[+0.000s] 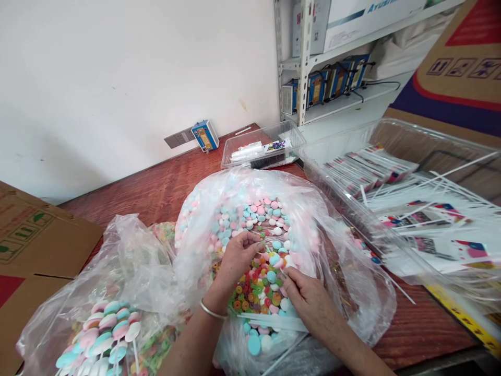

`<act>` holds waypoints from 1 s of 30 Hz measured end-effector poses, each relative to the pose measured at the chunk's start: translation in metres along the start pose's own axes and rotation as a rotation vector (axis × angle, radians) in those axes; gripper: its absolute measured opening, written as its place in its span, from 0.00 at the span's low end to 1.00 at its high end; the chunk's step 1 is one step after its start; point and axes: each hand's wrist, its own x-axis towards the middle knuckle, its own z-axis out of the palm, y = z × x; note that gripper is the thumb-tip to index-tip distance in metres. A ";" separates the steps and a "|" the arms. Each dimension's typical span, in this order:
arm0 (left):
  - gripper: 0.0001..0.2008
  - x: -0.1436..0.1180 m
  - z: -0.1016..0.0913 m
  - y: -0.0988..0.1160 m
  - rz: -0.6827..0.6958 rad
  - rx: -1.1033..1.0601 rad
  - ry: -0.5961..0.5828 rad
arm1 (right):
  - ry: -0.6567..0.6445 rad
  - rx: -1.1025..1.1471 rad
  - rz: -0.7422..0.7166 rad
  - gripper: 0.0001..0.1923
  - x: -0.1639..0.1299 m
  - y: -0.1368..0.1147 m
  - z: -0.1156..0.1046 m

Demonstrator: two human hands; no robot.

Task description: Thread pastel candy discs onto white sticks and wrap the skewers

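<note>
Bag (344, 271) – thin, glossy clear plastic, crinkled. Table (156, 188) is reddish grained wood with a satin sheen; the box (35, 235) at nine o'clock – matt cardboard.

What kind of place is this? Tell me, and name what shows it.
Probably a small sweet-packing workroom: a big plastic bag of candies, a clear tray of printed sleeves, cardboard boxes and metal shelving.

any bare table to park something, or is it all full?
Bare wood lies between the wall, the left carton and the candy bag; a strip shows at front right. Bags, hands and trays crowd centre and right.
</note>
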 end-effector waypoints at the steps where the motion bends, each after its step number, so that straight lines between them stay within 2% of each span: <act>1: 0.09 -0.005 0.003 0.001 -0.032 -0.112 -0.005 | -0.012 -0.005 0.003 0.15 0.000 -0.001 0.000; 5: 0.12 -0.019 0.012 0.003 -0.023 -0.317 0.055 | -0.037 -0.030 0.006 0.15 -0.001 -0.002 -0.001; 8: 0.11 -0.025 0.015 0.002 0.029 -0.282 0.069 | -0.035 -0.038 0.003 0.16 -0.004 0.000 0.000; 11: 0.10 -0.031 0.021 0.001 0.006 -0.311 0.080 | -0.013 0.003 -0.026 0.16 -0.006 0.002 0.002; 15: 0.14 -0.039 0.035 0.004 -0.103 -0.696 0.138 | 0.025 0.055 -0.072 0.15 -0.004 0.000 0.004; 20: 0.16 -0.041 0.050 0.010 -0.103 -0.943 0.068 | 0.126 0.017 -0.089 0.16 0.001 -0.010 0.002; 25: 0.16 -0.036 0.057 0.012 -0.105 -0.960 0.097 | 0.158 -0.064 -0.106 0.14 0.006 -0.013 0.001; 30: 0.19 -0.038 0.073 0.002 -0.153 -0.833 0.061 | 0.145 0.058 -0.049 0.14 0.016 -0.011 0.002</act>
